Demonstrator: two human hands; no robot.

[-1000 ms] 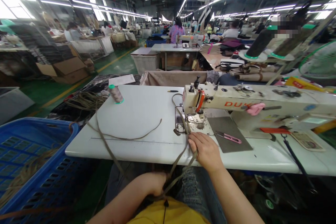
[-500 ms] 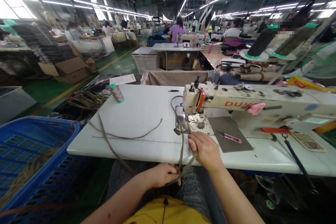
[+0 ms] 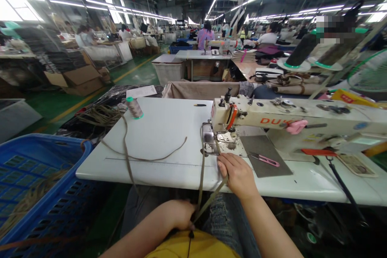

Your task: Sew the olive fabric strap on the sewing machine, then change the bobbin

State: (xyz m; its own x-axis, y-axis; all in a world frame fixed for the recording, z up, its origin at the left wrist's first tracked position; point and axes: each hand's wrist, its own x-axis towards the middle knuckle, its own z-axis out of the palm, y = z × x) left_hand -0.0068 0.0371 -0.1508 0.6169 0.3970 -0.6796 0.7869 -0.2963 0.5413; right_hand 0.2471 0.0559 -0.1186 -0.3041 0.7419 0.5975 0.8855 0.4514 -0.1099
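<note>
One camera is looking forward and down from the wearer's head, close above and behind the left grip (image 3: pixel 182 214) and right grip (image 3: pixel 238 173). The yellow top (image 3: pixel 175 248) is showing at the bottom edge, nearer than both; the counter (image 3: pixel 169 129) is spreading beyond the left grip, the workshop floor (image 3: pixel 141 75) receding farther off.

Sewing machine (image 3: pixel 302 113) is cream with orange lettering (image 3: pixel 266 121). Strap (image 3: pixel 202 165) left of machine is olive-brown; basket (image 3: pixel 65 145) farther left is latticed blue.
</note>
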